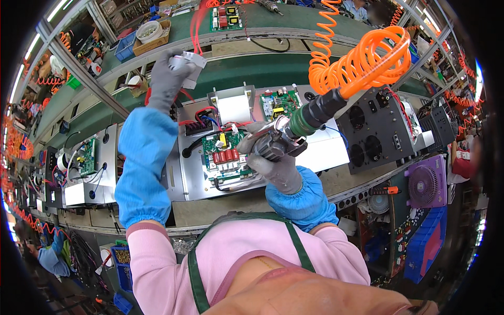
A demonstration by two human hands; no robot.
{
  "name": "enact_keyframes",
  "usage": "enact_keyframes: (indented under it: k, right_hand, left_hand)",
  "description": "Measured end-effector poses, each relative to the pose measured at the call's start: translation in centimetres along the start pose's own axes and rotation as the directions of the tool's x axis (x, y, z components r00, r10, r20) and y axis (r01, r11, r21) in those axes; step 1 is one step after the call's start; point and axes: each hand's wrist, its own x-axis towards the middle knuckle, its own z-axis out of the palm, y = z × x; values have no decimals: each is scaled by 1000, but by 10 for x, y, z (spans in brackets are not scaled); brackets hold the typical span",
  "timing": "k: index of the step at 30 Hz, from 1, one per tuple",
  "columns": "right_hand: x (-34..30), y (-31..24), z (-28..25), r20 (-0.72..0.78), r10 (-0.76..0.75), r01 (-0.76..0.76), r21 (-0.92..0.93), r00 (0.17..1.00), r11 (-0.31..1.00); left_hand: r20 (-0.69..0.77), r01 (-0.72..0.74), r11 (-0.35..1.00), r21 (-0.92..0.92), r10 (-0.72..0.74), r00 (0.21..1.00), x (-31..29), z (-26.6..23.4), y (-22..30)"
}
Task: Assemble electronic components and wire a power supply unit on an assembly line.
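My left hand [166, 83], in a grey glove, is raised above the far left of an open metal chassis [181, 181]. Its fingers close round a white and grey boxy part [194, 64], beside which red wires run. In my gloved right hand [282, 175] is an air tool [307, 118] with a black body and green ring, held over the chassis; its working tip is hard to make out. Below it in the chassis lies a green circuit board [223, 157] with red components. A second green board [281, 103] and a white block [234, 107] sit farther back.
An orange coiled hose [362, 63] hangs at the tool's upper right. Right of the chassis stands a black panel with round fans [367, 131]. Another part-built unit [92, 168] is on the left. Across the far bench are a blue bin [126, 47] and a loose board [226, 19].
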Motion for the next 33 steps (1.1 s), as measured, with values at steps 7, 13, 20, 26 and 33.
enact_keyframes:
  k: [7,13,20,26,33]
  right_hand:
    - [8,3,1,52,-32,23,170,998,985]
    - [26,-24,5,45,206,-206,-12,977,978]
    - [58,-26,18,256,329,-300,-146,909,943]
    - [67,-12,10,344,393,-366,-143,852,919]
    - [64,-6,8,348,379,-354,-136,858,925]
  left_hand:
    - [225,-28,913,-408,130,966,-72,-8,20]
    - [308,-184,934,-306,280,909,-89,-18,19]
    - [340,-233,928,-290,328,881,-108,-28,17]
    - [371,-290,951,-112,310,875,-138,-45,7]
    - [276,-122,965,234,54,960,-174,-58,9]
